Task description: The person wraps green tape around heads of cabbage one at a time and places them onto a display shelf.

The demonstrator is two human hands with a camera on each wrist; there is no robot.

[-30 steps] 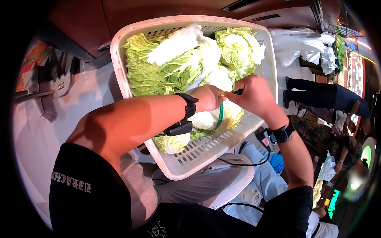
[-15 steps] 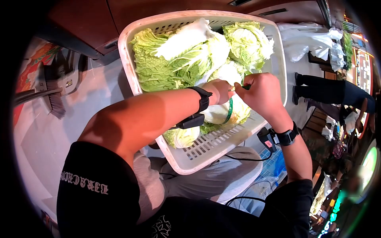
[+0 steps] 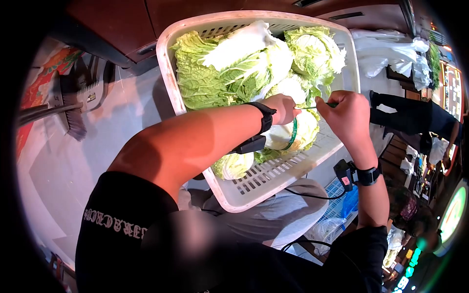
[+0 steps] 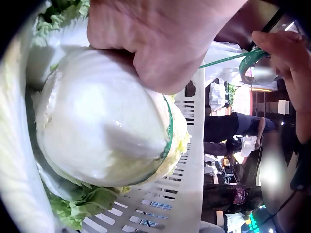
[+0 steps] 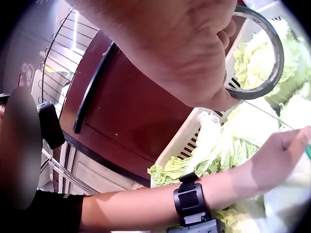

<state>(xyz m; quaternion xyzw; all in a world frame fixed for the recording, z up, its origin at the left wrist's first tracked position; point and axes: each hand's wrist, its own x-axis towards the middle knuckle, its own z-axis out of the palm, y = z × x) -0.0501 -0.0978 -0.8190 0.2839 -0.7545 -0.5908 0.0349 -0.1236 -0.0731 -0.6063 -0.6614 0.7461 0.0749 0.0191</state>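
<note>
A white slatted basket (image 3: 273, 183) rests on my lap, filled with napa cabbages (image 3: 229, 68). One pale cabbage (image 3: 293, 134) (image 4: 102, 121) near the basket's right side has a green tape band (image 4: 167, 141) round it. My left hand (image 3: 288, 111) rests on this cabbage and pinches the tape's end (image 5: 307, 150). My right hand (image 3: 327, 105) grips a roll of green tape (image 5: 262, 53) (image 4: 252, 58), a little to the right of the left hand. A thin strip of tape (image 3: 310, 107) runs taut between the two hands.
A broom and dustpan (image 3: 68, 117) lie on the floor at the left. A brown cabinet (image 3: 122, 24) stands behind the basket. White plastic bags (image 3: 386, 53) lie at the upper right, and a person in dark trousers (image 3: 415, 115) stands beside them.
My right hand has drawn to the right, away from the left hand, pulling a length of tape off the roll. The left hand has stayed on the cabbage.
</note>
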